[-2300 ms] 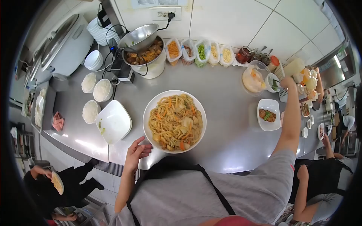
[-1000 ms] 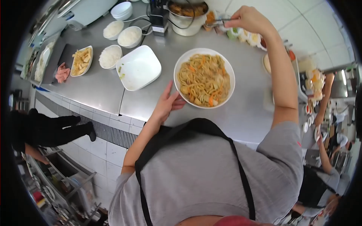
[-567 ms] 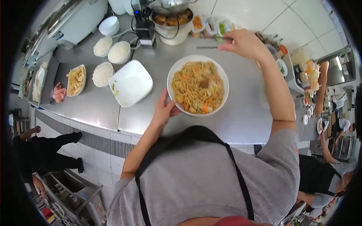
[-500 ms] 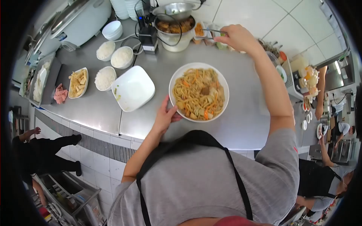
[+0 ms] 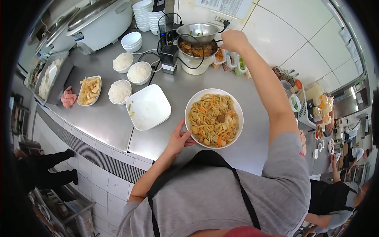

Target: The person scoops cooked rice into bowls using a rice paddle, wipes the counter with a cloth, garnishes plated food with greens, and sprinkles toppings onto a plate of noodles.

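Note:
A round white bowl full of stir-fried noodles stands on the steel counter in front of me. My left hand grips its lower left side, thumb by the rim. At the back, my right hand is raised beside a metal bowl holding some green bits. Its fingers are closed on metal tongs, now mostly hidden. Below that metal bowl is a pot of brown cooked food. Small bags of chopped carrot and greens lie under my right forearm.
A square white bowl with green scraps sits left of the noodles, near several rice bowls. Farther left are a dish of fried pieces, a pink cloth and a tray. Black cables cross by the pot. Other people stand at both sides.
My right hand has moved left from above the small bags to beside the metal bowl. The view has shifted, so the counter items appear lower and farther right. My left hand stays at the noodle bowl.

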A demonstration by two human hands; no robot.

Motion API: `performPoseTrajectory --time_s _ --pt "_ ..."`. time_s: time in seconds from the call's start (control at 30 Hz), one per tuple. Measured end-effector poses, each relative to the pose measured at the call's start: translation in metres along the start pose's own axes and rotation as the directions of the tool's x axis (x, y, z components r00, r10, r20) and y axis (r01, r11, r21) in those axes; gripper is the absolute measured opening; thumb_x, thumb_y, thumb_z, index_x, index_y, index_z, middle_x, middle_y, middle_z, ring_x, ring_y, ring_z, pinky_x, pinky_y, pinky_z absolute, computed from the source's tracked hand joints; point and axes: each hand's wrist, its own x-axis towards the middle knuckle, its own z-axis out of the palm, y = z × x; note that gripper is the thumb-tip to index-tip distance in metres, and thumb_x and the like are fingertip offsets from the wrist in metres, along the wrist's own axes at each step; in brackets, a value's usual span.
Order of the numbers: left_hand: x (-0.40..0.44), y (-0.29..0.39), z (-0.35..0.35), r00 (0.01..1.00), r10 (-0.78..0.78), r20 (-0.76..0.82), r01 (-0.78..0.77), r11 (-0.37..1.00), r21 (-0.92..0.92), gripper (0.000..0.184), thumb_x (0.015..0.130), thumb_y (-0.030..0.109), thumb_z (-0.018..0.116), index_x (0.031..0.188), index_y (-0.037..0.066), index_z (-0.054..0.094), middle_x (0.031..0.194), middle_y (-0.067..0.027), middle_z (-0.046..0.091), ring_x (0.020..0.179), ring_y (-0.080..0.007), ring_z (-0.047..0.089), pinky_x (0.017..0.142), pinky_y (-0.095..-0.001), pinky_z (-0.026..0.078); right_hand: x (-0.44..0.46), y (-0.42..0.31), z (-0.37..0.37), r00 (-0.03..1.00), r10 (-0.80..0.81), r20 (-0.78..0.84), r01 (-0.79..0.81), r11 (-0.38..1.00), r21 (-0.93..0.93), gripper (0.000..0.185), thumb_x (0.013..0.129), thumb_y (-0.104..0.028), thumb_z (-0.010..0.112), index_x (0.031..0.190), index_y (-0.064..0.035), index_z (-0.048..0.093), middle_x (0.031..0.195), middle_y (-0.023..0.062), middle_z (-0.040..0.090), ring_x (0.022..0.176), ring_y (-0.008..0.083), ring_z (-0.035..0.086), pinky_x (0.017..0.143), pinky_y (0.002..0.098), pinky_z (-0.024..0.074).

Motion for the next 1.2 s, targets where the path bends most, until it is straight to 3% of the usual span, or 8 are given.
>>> performPoseTrajectory --time_s 0.4,0.67,0.77,0.83,0.93,1.0,1.13,1.2 --pt "0.004 0.0 -0.002 0.999 -0.03 0.024 0.03 1.0 0.006 0.065 0.086 0.014 0.05 0.137 0.014 0.009 0.09 -0.0121 0.06 0.068 -0.0178 0.062 0.06 -0.0281 0.052 -0.05 0.037 0.006 0.964 -0.009 -0.266 0.069 0.974 0.217 0.026 0.076 -0.03 0.058 0.078 -0.0049 0.065 0.072 0.0146 0.061 0.072 0.0307 0.058 0.064 0.0386 0.0465" --pt "0.002 0.0 0.0 1.0 -0.017 0.024 0.016 0.999 0.029 0.062 0.087 0.014 0.049 0.136 0.014 0.012 0.085 -0.0108 0.06 0.067 -0.0166 0.061 0.059 -0.0268 0.052 -0.08 0.031 0.007 0.969 -0.056 -0.242 0.139 0.931 0.338 0.031 0.076 -0.031 0.06 0.082 -0.0009 0.064 0.068 0.0154 0.06 0.062 0.0304 0.058 0.061 0.0363 0.0461" --pt "0.002 0.003 0.004 1.0 0.019 0.002 -0.019 1.0 0.018 0.06 0.085 0.013 0.05 0.134 0.011 0.016 0.084 -0.0124 0.06 0.065 -0.017 0.061 0.058 -0.0265 0.052 -0.084 0.044 0.042 0.995 -0.089 -0.041 0.098 0.93 0.354 0.039 0.073 -0.036 0.062 0.085 0.0017 0.063 0.078 0.018 0.061 0.073 0.0322 0.058 0.068 0.0362 0.0458" --pt "0.005 0.005 0.009 0.995 0.039 -0.094 -0.017 0.975 0.22 0.057 0.081 0.01 0.049 0.13 0.008 0.019 0.082 -0.0144 0.06 0.062 -0.0178 0.061 0.055 -0.0266 0.052 -0.094 0.049 0.082 0.997 -0.054 -0.057 0.07 0.939 0.336 0.04 0.071 -0.038 0.063 0.082 0.001 0.063 0.075 0.0172 0.061 0.072 0.0319 0.058 0.067 0.0374 0.0461" --pt "0.012 0.006 0.015 0.99 -0.037 -0.136 0.06 0.984 0.166 0.054 0.078 0.008 0.045 0.127 0.007 0.021 0.08 -0.0152 0.059 0.059 -0.0183 0.061 0.052 -0.0268 0.052 -0.129 0.066 0.101 0.999 0.004 0.037 -0.019 0.92 0.391 0.044 0.07 -0.042 0.063 0.079 0.0017 0.062 0.075 0.0171 0.062 0.071 0.0319 0.059 0.066 0.0389 0.0465" --pt "0.018 0.002 0.013 0.997 -0.016 -0.073 0.029 0.983 0.179 0.053 0.078 0.007 0.042 0.126 0.007 0.021 0.084 -0.0146 0.059 0.06 -0.0187 0.061 0.05 -0.0265 0.052 -0.16 0.072 0.113 0.956 0.205 0.21 -0.274 0.877 0.394 0.045 0.07 -0.043 0.063 0.08 0.0007 0.062 0.075 0.018 0.061 0.072 0.0322 0.059 0.066 0.0396 0.0467" --pt "0.02 0.001 0.013 0.998 0.053 -0.019 -0.05 0.988 0.145 0.051 0.078 0.008 0.04 0.126 0.008 0.023 0.096 -0.0138 0.056 0.065 -0.0189 0.062 0.051 -0.0257 0.053 -0.214 0.077 0.172 0.845 0.498 0.195 -0.526 0.71 0.467 0.047 0.072 -0.046 0.06 0.082 -0.0005 0.063 0.077 0.0179 0.062 0.075 0.0325 0.06 0.067 0.0404 0.0467" --pt "0.02 -0.001 0.011 0.999 0.023 -0.032 -0.019 0.991 0.133 0.05 0.078 0.008 0.041 0.125 0.008 0.025 0.098 -0.014 0.055 0.067 -0.019 0.062 0.051 -0.0258 0.053 -0.228 0.067 0.193 0.833 0.508 0.22 -0.542 0.664 0.516 0.05 0.073 -0.049 0.058 0.083 -0.0002 0.063 0.081 0.0188 0.061 0.079 0.0328 0.059 0.07 0.0403 0.0464"
